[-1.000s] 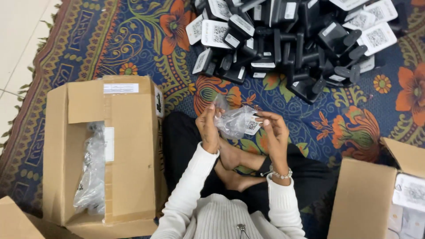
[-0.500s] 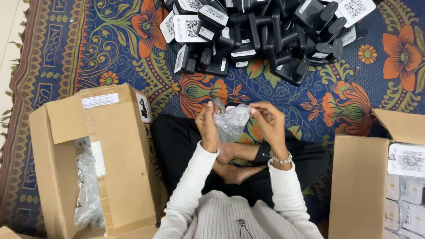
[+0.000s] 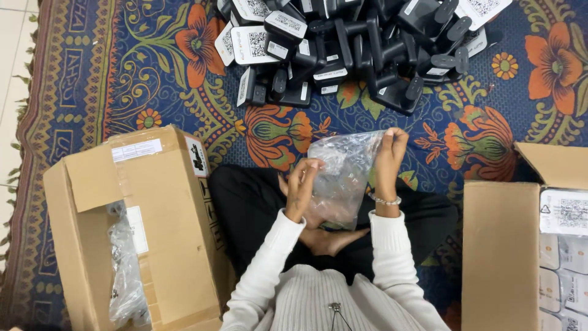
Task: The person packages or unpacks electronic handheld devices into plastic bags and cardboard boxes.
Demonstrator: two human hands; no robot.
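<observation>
I sit cross-legged on a patterned rug and hold a clear plastic bag (image 3: 343, 181) up in front of me with both hands. My left hand (image 3: 302, 187) grips the bag's left edge. At the upper right corner my right hand (image 3: 388, 160), with a bracelet at the wrist, pinches the bag. The bag hangs spread out between the hands, above my black-trousered legs. A heap of black devices with white labels (image 3: 343, 49) lies on the rug beyond my hands.
An open cardboard box (image 3: 153, 227) stands at my left with clear plastic bags (image 3: 125, 270) inside. Another cardboard box (image 3: 502, 251) at my right holds white packed boxes (image 3: 563, 245). The blue floral rug (image 3: 275, 132) covers the floor; pale tiles (image 3: 12, 61) show far left.
The bag was bunched small between my hands; now it is pulled open and hangs spread out. My right hand moved up and right, my left hand lowered a little.
</observation>
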